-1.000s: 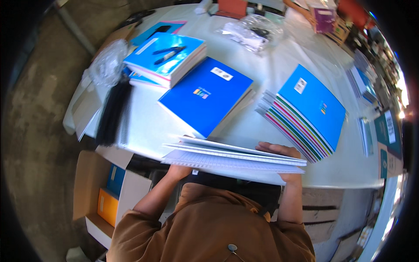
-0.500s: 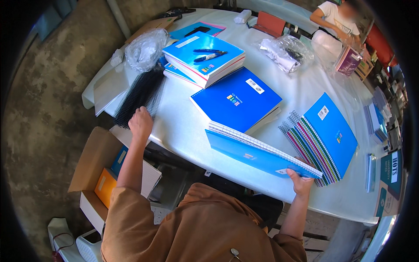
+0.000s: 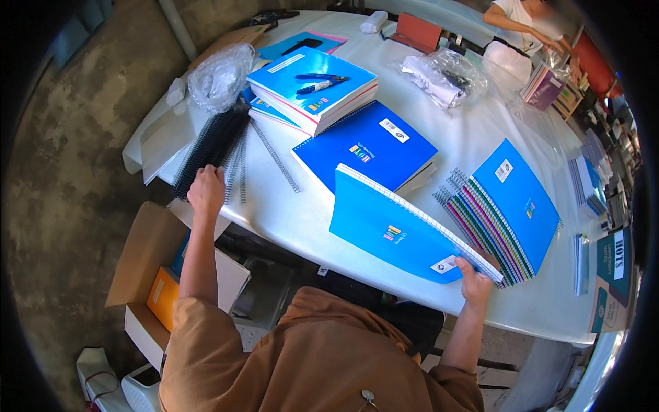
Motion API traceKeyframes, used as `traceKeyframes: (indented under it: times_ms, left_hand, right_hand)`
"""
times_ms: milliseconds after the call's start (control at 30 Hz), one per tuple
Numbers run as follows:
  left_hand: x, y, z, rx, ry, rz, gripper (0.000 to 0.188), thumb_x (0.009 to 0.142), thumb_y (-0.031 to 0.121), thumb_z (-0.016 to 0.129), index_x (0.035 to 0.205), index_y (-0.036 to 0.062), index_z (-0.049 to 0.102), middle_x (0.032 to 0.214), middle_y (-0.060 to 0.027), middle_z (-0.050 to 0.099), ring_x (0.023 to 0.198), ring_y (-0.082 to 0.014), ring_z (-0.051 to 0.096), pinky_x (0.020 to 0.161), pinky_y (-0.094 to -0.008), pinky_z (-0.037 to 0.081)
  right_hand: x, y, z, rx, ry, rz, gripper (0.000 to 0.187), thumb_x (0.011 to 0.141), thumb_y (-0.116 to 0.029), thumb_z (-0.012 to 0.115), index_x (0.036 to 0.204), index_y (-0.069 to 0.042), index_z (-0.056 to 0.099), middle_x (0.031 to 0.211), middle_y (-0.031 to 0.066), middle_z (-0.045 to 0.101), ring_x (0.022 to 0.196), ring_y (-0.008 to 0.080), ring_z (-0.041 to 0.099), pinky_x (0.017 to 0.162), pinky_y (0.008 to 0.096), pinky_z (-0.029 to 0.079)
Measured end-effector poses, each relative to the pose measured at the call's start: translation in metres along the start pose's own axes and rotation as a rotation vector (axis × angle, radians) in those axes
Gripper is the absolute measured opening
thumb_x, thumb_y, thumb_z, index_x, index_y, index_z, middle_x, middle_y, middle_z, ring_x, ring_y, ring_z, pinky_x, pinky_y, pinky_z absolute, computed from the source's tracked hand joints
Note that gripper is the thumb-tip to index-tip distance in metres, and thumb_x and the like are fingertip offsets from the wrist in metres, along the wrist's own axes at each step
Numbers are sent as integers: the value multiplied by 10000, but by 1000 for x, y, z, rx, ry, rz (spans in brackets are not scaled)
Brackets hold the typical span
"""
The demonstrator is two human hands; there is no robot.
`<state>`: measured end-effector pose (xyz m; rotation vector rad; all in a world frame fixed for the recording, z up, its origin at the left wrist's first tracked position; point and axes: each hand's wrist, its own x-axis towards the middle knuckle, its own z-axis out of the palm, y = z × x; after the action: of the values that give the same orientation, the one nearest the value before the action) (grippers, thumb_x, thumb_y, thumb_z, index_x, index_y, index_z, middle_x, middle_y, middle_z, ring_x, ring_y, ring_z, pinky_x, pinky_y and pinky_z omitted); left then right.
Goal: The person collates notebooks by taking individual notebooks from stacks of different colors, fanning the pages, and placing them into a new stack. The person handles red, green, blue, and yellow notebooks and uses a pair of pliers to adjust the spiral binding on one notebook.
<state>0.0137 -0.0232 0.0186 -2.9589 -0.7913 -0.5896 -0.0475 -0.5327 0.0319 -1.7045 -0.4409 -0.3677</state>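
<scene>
My left hand is closed at the near end of a bundle of black spiral binding coils on the table's left side; the fingertips are partly hidden. A few loose coils lie to the right of the bundle, one single coil apart from the others. My right hand grips the lower right corner of a blue-covered notebook, thumb on its cover. This notebook is tilted up, and its punched edge has no coil in it. Beyond it lies a pile of dark blue notebooks.
A stack of blue-covered books carries pliers. To the right, spiral-bound notebooks stand fanned. Clear plastic bags lie at the back. An open carton stands by my left arm. Another person works at the far right.
Several coils now show spread out right of the bundle. My left hand has shifted slightly left and down. The notebook in my right hand has turned, showing more of its cover.
</scene>
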Motion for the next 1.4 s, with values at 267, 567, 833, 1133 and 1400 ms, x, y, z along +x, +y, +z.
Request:
traceKeyframes:
  times_ms: [267,567,833,1133,1400]
  left_hand:
    - [0,17,4,48,-161,15,293,730,287,596,875,33,598,903,-151,630,823,-350,619,724,-457,486]
    - [-7,65,-16,-513,-271,673,299,759,56,611,1024,191,641,980,-81,605,916,-266,586,781,-359,469]
    - [60,70,-4,-1228,385,523,125,873,37,527,994,21,559,1019,-112,612,928,-204,570,861,-297,416]
    - [41,103,-78,-2084,238,399,221,976,238,380,1147,102,413,868,-80,539,827,-176,523,778,-336,422]
    - [-32,137,-129,-1044,-460,815,360,945,311,453,817,2,587,738,-85,594,700,-159,561,633,-281,438]
  right_hand:
    - [6,-4,4,10,51,-27,244,772,-87,671,983,34,660,793,135,668,653,137,598,605,234,448]
    - [5,-4,6,54,81,-23,256,779,-73,671,998,56,642,794,127,665,676,137,596,632,235,451]
    - [5,-6,9,19,89,-22,261,781,-75,677,1001,60,638,809,114,659,695,130,589,641,231,448]
    - [2,-6,9,56,148,8,257,781,-67,672,1002,60,638,817,101,656,704,117,576,650,231,446]
    - [1,-3,10,95,188,33,267,760,-55,693,997,56,639,840,104,659,714,122,582,674,240,458]
